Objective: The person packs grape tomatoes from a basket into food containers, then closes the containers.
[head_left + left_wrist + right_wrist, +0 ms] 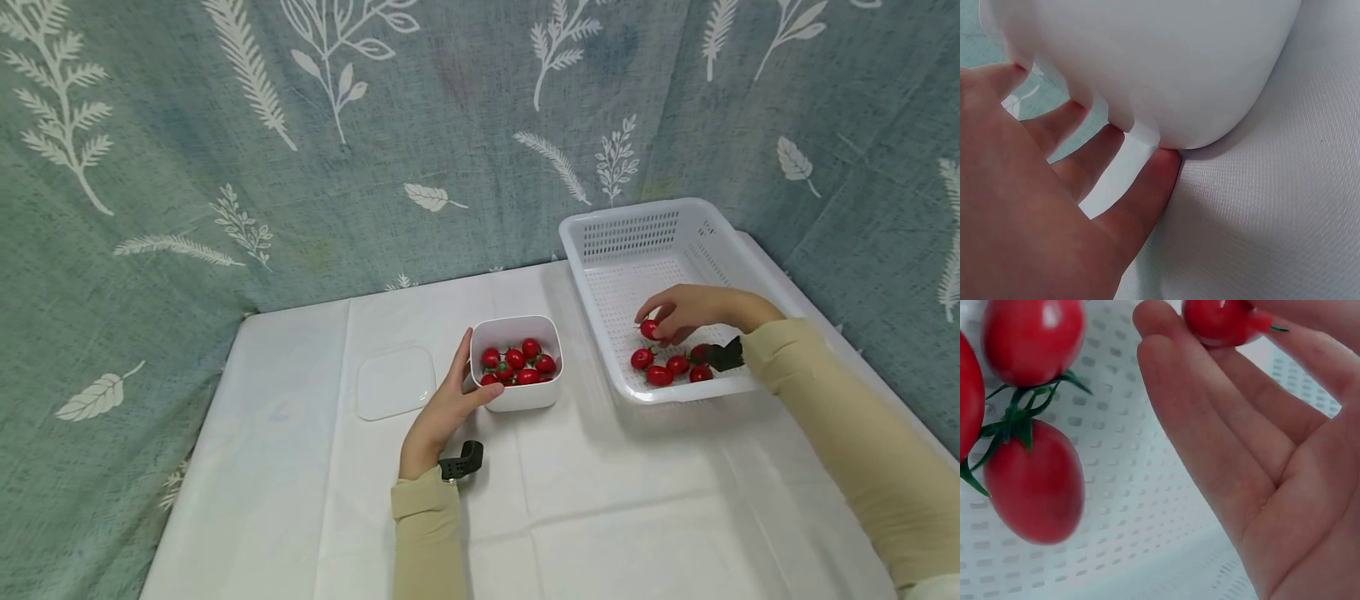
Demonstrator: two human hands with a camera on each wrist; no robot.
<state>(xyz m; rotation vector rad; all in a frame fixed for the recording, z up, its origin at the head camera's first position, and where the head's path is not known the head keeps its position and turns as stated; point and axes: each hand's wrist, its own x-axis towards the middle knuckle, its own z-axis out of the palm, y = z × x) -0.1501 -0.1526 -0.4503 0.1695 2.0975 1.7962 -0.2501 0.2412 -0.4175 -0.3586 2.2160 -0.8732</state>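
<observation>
Several cherry tomatoes (528, 377) lie in a small white square container (517, 399). My left hand (441, 414) grips that container at its left side, thumb at the near rim. In the left wrist view, fingertips (1159, 164) touch the container's smooth wall (1166, 56). Over the white perforated basket (628, 242), my right hand (693, 310) pinches one cherry tomato (648, 328) between thumb and fingers. The same held tomato (1219, 322) shows at the top of the right wrist view. Below that hand, several more cherry tomatoes (660, 376) with green stems rest on the basket floor.
A flat translucent square lid (395, 382) lies on the white tablecloth (300, 492), left of the container. Blue-green leaf-print curtain (450, 125) hangs behind the table and along its sides. The basket stands at the far right, close to the curtain.
</observation>
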